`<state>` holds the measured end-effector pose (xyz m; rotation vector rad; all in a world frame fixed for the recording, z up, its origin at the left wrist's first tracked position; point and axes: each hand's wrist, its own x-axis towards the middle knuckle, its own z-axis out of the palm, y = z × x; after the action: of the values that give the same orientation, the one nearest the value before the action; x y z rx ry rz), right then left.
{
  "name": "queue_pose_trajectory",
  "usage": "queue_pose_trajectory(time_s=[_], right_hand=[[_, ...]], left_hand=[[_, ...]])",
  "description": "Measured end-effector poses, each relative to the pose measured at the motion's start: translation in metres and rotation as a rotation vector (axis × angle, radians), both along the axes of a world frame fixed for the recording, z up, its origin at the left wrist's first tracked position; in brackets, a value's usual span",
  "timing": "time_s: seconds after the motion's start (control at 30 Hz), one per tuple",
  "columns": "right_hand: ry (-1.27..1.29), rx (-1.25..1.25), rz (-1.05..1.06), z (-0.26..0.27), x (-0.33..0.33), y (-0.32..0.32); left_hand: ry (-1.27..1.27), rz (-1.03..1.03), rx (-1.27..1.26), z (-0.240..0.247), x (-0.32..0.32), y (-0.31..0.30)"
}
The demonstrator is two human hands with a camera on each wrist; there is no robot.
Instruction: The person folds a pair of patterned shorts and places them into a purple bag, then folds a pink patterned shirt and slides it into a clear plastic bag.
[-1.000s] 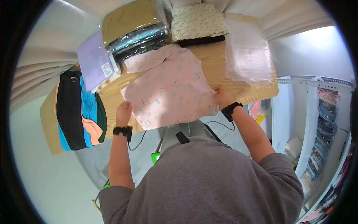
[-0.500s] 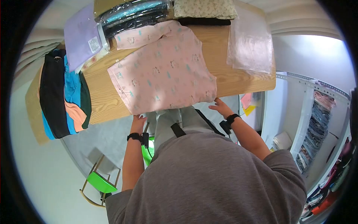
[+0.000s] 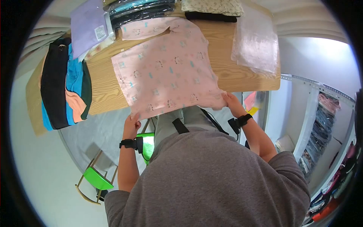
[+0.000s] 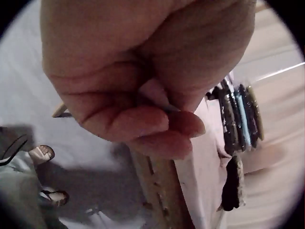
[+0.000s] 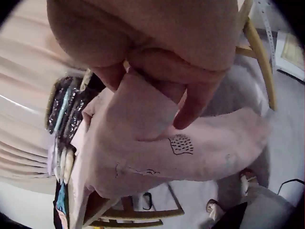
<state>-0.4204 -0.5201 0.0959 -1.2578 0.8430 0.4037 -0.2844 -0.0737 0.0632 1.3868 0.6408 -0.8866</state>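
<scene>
A pink printed garment [image 3: 162, 72] lies spread on the wooden table, its near end stretched past the front edge. A long sleeve-like part [image 3: 145, 28] lies across its far side. My left hand [image 3: 131, 126] pinches the near left corner; in the left wrist view a small pink fold [image 4: 155, 93] shows between curled fingers [image 4: 157, 143]. At the near right corner, my right hand [image 3: 235, 106] pinches the cloth between thumb and fingers. The right wrist view shows the garment [image 5: 128, 129] draping down from that hand.
Folded black trousers [image 3: 58, 87] and coloured clothes lie at the table's left end. Behind the garment are a purple packet [image 3: 89, 28], bagged clothes [image 3: 143, 13] and a folded floral cloth [image 3: 211, 6]. Clear plastic bags [image 3: 255, 45] lie at right. A green chair [image 3: 98, 178] stands lower left.
Half a second ago my right fingers were spread below the right corner; now they pinch it. My left hand has taken the left corner. The near hem has been drawn outward at the right.
</scene>
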Motion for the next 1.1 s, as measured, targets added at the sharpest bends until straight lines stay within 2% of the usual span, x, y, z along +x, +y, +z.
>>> queue_pose_trajectory(time_s=[0.1, 0.17, 0.23, 0.3, 0.4, 0.47, 0.53, 0.57, 0.6, 0.67, 0.7, 0.77, 0.83, 0.87, 0.93, 0.97, 1.03, 1.07, 1.1], right_hand=[[-0.008, -0.052, 0.028, 0.019, 0.018, 0.005], [0.003, -0.081, 0.029, 0.035, 0.034, 0.011], [0.015, -0.111, 0.027, 0.036, 0.047, 0.012], [0.089, -0.069, -0.053, 0.02, 0.06, 0.006], [0.139, -0.035, -0.019, -0.01, 0.082, -0.008], [0.043, 0.008, -0.058, -0.07, 0.095, -0.02], [-0.172, -0.126, 0.009, -0.114, 0.103, -0.03], [-0.08, 0.079, -0.273, -0.042, 0.119, 0.005], [-0.082, 0.078, -0.275, -0.046, 0.112, 0.006], [-0.318, -0.594, -0.025, -0.06, 0.097, 0.0], [-0.315, -0.597, -0.025, -0.049, 0.087, -0.002], [-0.012, -0.953, 0.211, -0.025, 0.057, -0.003], [0.243, -0.727, 0.557, -0.015, 0.041, 0.003], [-0.227, -0.7, 0.435, -0.048, 0.012, 0.004], [0.191, -0.339, 0.24, -0.044, 0.011, 0.027], [0.191, -0.338, 0.24, -0.044, 0.012, 0.034], [0.268, -0.082, 0.041, -0.045, 0.014, 0.043], [0.266, -0.075, 0.036, -0.049, 0.014, 0.041], [0.228, -0.043, 0.118, -0.054, 0.014, 0.038]], left_hand=[[0.003, 0.091, -0.061, 0.019, 0.003, 0.001], [-0.135, 0.265, 0.006, 0.035, 0.002, -0.012], [-0.166, 0.29, -0.034, 0.047, 0.008, -0.022], [-0.195, 0.314, -0.076, 0.04, 0.018, -0.02], [-0.129, 0.274, -0.126, 0.002, 0.032, -0.009], [-0.123, 0.34, -0.216, -0.011, 0.042, -0.014], [-0.089, 0.393, -0.313, -0.006, 0.05, -0.028], [-0.117, 0.372, -0.261, -0.006, 0.052, -0.032], [-0.145, 0.351, -0.209, -0.003, 0.053, -0.035], [-0.167, 0.311, -0.177, 0.007, 0.053, -0.041], [-0.184, 0.273, -0.141, 0.007, 0.05, -0.041], [-0.184, 0.274, -0.163, -0.003, 0.046, -0.037], [-0.19, 0.269, -0.189, -0.006, 0.044, -0.037], [-0.192, 0.271, -0.172, -0.003, 0.044, -0.039], [-0.193, 0.275, -0.155, 0.002, 0.044, -0.041], [-0.192, 0.272, -0.142, 0.005, 0.044, -0.042], [-0.192, 0.265, -0.124, 0.013, 0.044, -0.044], [-0.211, 0.197, -0.112, 0.019, 0.044, -0.046], [-0.23, 0.125, -0.1, 0.024, 0.045, -0.05]])
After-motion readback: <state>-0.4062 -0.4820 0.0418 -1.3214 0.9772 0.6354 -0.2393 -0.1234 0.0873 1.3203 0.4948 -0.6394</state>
